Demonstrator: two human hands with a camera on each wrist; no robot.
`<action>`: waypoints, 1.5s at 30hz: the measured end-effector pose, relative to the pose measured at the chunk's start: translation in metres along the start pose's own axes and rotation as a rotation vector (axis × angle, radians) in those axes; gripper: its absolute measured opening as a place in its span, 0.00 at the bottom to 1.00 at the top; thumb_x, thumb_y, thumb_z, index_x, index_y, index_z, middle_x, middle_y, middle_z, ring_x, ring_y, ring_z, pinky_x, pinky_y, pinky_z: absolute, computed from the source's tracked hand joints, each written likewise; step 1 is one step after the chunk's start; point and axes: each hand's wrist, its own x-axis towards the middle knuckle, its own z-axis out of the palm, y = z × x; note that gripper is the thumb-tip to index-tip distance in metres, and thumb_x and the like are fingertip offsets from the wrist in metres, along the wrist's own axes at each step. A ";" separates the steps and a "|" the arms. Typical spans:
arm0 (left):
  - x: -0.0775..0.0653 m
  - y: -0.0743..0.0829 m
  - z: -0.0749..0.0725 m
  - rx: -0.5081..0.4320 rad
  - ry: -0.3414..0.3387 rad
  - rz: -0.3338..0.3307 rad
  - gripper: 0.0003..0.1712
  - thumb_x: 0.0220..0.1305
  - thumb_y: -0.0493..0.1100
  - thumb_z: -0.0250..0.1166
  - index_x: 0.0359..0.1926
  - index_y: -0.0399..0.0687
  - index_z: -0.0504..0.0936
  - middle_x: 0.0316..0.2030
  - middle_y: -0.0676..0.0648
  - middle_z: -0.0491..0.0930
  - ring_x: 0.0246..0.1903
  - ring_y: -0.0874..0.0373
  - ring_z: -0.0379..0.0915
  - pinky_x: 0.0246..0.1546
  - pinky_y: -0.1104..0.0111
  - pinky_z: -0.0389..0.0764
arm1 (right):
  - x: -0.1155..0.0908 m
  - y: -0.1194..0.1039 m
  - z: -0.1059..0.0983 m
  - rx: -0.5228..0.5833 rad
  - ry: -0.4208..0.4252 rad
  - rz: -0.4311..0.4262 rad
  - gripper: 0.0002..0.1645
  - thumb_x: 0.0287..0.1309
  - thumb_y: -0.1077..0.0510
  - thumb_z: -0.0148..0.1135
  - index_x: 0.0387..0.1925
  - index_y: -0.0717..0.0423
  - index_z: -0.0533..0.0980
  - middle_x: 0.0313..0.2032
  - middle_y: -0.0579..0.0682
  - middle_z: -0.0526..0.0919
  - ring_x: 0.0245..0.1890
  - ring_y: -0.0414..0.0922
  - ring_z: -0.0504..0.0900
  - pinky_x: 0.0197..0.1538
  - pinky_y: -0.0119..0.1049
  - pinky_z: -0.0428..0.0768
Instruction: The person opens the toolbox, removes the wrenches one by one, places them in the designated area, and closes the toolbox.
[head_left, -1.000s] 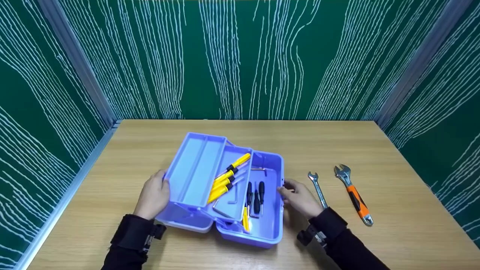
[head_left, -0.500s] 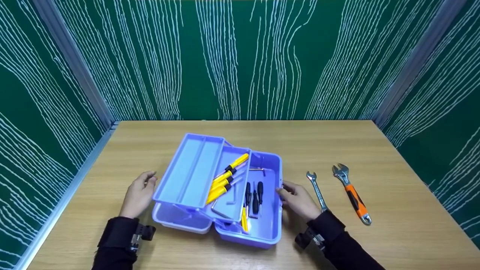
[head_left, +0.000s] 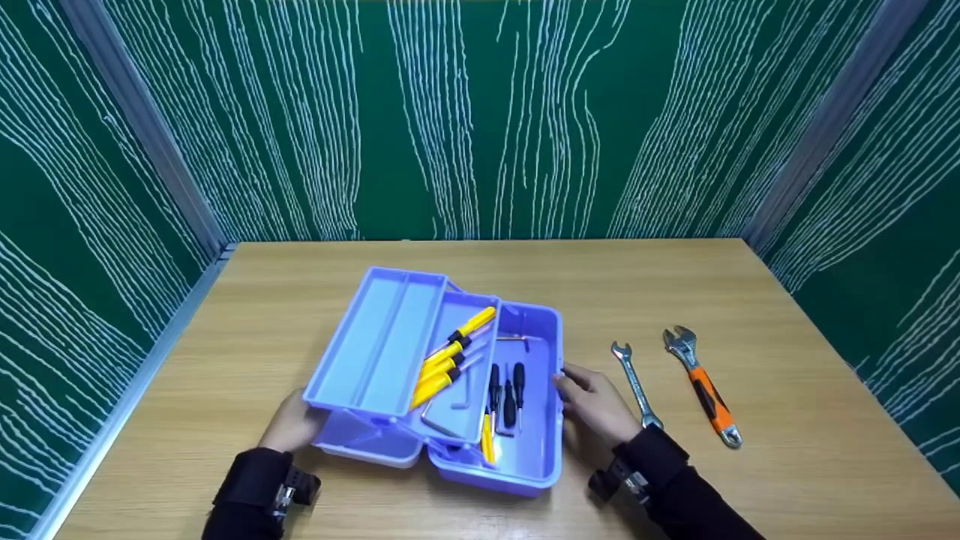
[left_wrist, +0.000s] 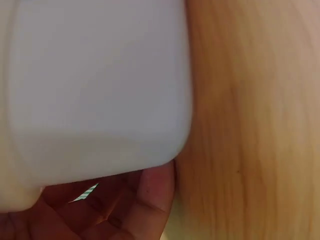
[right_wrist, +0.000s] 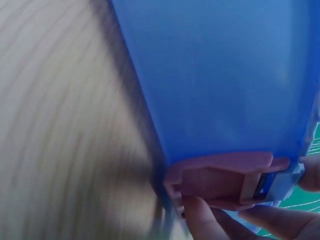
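A purple cantilever toolbox (head_left: 541, 442) stands spread out on the table, its two trays raised to the left. My right hand (head_left: 596, 397) grips its right wall, thumb over the rim; in the right wrist view, fingers surround a reddish latch (right_wrist: 215, 182). My left hand (head_left: 289, 426) reaches beneath the upper tray (head_left: 375, 337), its fingers hidden there in the head view. The left wrist view shows those fingers bent around the edge of the pale lid (left_wrist: 100, 90). Yellow-handled screwdrivers (head_left: 435, 386) and hex keys lie in the lower tray; black-handled screwdrivers (head_left: 510, 405) lie in the base.
To the right on the wooden table (head_left: 810, 420) lie an open-end wrench (head_left: 636, 382) and an adjustable wrench (head_left: 703, 386) with an orange-black handle. Green panels (head_left: 510, 112) with white wavy lines enclose the table's back and sides.
My left hand left the upper tray's edge, swung out to the left, then came back in lower, under the tray at the lid. My right hand keeps its hold on the right wall.
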 end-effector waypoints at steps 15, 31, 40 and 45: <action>0.004 0.020 -0.015 0.000 -0.032 -0.056 0.20 0.68 0.32 0.50 0.57 0.26 0.75 0.52 0.28 0.79 0.50 0.37 0.78 0.58 0.46 0.75 | 0.002 0.001 0.000 -0.028 0.025 0.031 0.29 0.71 0.57 0.51 0.67 0.67 0.65 0.60 0.69 0.75 0.55 0.57 0.81 0.52 0.40 0.84; 0.003 0.088 -0.039 0.011 -0.032 -0.173 0.27 0.73 0.43 0.49 0.68 0.35 0.68 0.59 0.30 0.76 0.59 0.39 0.72 0.59 0.46 0.72 | 0.000 0.003 -0.002 0.012 -0.004 -0.001 0.28 0.71 0.59 0.50 0.67 0.71 0.64 0.57 0.71 0.77 0.51 0.53 0.83 0.49 0.34 0.84; 0.000 0.128 -0.040 0.048 0.009 -0.116 0.30 0.71 0.46 0.53 0.69 0.38 0.67 0.64 0.33 0.71 0.44 0.47 0.75 0.48 0.54 0.77 | 0.001 0.003 -0.003 0.037 -0.016 0.013 0.29 0.71 0.58 0.49 0.67 0.72 0.62 0.60 0.72 0.73 0.54 0.56 0.81 0.51 0.36 0.84; -0.007 0.146 -0.031 0.032 0.048 -0.043 0.32 0.71 0.49 0.56 0.69 0.36 0.66 0.64 0.30 0.67 0.57 0.41 0.72 0.61 0.45 0.73 | 0.001 0.004 -0.003 0.039 -0.019 0.010 0.30 0.71 0.58 0.50 0.67 0.71 0.62 0.60 0.72 0.74 0.53 0.54 0.82 0.51 0.36 0.84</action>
